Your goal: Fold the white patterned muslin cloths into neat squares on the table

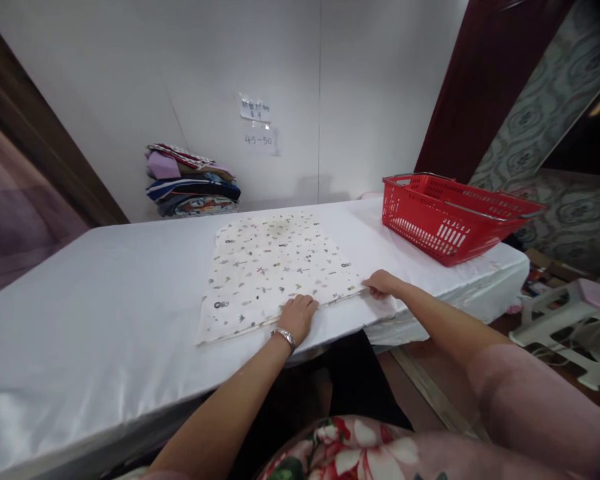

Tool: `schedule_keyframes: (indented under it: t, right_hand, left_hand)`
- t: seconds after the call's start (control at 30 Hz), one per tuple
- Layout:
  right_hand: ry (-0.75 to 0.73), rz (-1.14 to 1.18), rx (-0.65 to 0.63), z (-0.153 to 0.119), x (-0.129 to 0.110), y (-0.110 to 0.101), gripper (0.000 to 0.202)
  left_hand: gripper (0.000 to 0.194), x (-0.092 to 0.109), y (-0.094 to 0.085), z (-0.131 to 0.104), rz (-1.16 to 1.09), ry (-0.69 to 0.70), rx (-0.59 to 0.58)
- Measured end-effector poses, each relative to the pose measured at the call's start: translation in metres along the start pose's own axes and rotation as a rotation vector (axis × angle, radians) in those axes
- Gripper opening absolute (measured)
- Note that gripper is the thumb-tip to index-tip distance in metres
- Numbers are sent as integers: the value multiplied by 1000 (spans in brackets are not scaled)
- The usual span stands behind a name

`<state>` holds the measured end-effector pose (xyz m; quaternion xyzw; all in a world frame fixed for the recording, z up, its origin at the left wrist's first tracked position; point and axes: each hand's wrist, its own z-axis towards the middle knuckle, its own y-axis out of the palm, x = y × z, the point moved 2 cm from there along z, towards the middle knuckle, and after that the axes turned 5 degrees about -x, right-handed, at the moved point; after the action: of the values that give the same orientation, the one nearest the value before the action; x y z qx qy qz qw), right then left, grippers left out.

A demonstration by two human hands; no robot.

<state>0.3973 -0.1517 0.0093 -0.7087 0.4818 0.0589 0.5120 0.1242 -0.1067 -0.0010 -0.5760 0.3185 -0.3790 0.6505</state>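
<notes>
A cream cloth (pixel 275 267) with small printed motifs lies flat and folded in layers on the white-covered table (pixel 105 287). My left hand (pixel 299 319), with a silver bracelet (pixel 284 338) at the wrist, rests palm down on the cloth's near edge. Its fingers are lightly bent over the fabric, and the thumb is mostly hidden. At the cloth's near right corner, my right hand (pixel 380 285) is closed in a pinch on the edge, fingertips partly hidden.
A red plastic basket (pixel 445 223) stands at the table's right end. Several folded fabrics form a stack (pixel 194 181) at the back left, against the white wall with paper signs (pixel 260 139). A white plastic stool (pixel 575 327) is on the floor at right.
</notes>
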Motion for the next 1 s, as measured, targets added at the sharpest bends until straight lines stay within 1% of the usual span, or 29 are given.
schedule_keyframes:
  t: [0.13,0.37,0.47,0.63,0.77,0.9,0.97,1.0]
  right_hand:
    - [21,-77,-20,2,-8,-1,29]
    - [-52,-116,19,-5,-14,-2,19]
    - [-92,-156,70,-4,-12,-1,13]
    - [-148,-347,171,3,-9,-1,6]
    - [-173,-485,215,-1,-7,2,10]
    - [-217,-595,266,-16,-11,7,22]
    - [-298,-637,296,-25,-18,12,27]
    - [-379,-650,317,-29,-22,17,30]
  left_hand:
    - [29,-1,1,0,-4,-8,-1]
    - [30,-2,3,-1,-14,4,15]
    - [31,-2,3,-1,-24,2,8]
    - [32,-2,4,-1,-54,6,7]
    - [32,-4,5,-2,-80,3,18]
    - [31,-6,8,-1,-105,-6,32]
    - [31,-6,9,-1,-109,-14,38]
    - [31,-6,10,-1,-109,-19,42]
